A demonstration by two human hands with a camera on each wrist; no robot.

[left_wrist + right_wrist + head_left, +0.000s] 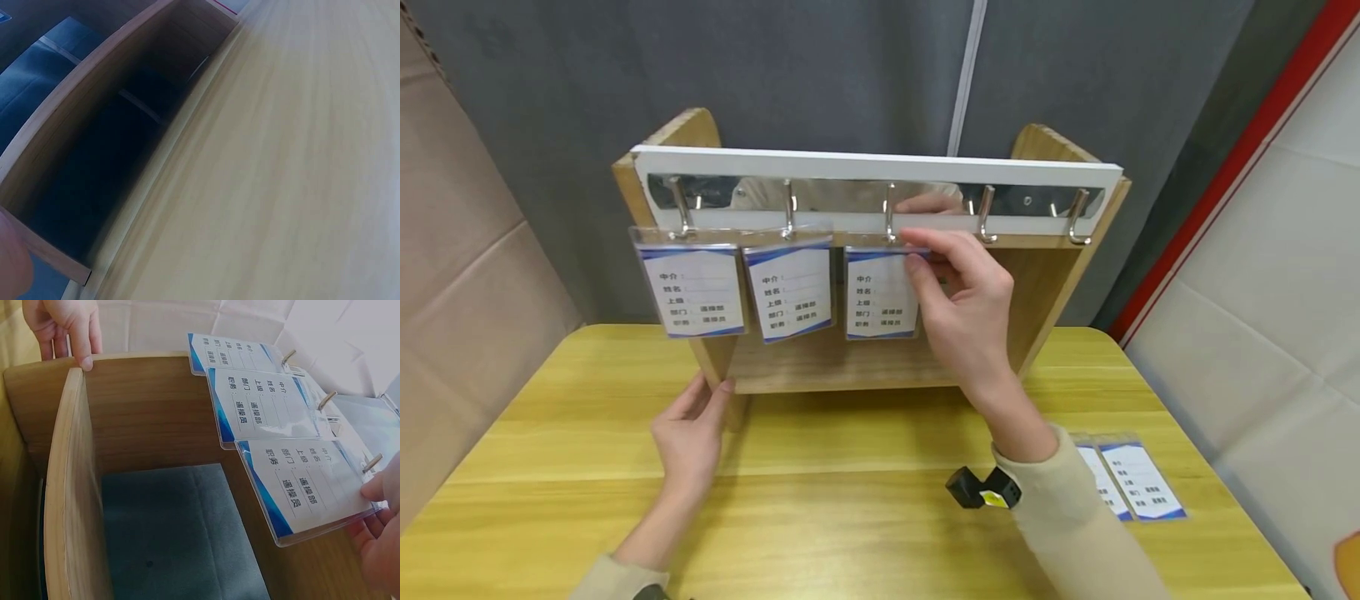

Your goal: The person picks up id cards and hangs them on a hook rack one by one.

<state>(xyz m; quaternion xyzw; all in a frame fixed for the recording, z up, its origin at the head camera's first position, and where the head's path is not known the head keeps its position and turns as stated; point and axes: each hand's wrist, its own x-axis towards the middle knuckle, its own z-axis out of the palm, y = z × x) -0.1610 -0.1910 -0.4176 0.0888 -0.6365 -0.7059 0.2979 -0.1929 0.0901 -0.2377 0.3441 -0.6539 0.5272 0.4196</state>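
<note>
- Near the desk's point(850, 508) right edge: two loose cards point(1142, 482) lie flat.
- Left hand point(691, 429): thumb and fingers grip the wooden rack's point(827, 362) lower left corner.
- Right hand point(970, 312): thumb and forefinger pinch the badge's point(880, 292) upper right corner.
- That badge: at the middle hook point(890, 208), glossy clear pouch, white card, blue top and bottom borders, dark characters.

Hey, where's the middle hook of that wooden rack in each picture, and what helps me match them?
Head: the middle hook is near the upper centre, above the third card from the left.
Left wrist: not in this picture.
Right wrist: the hook is near the right edge, lowest of three showing.
Shared landmark: the wooden rack.
</note>
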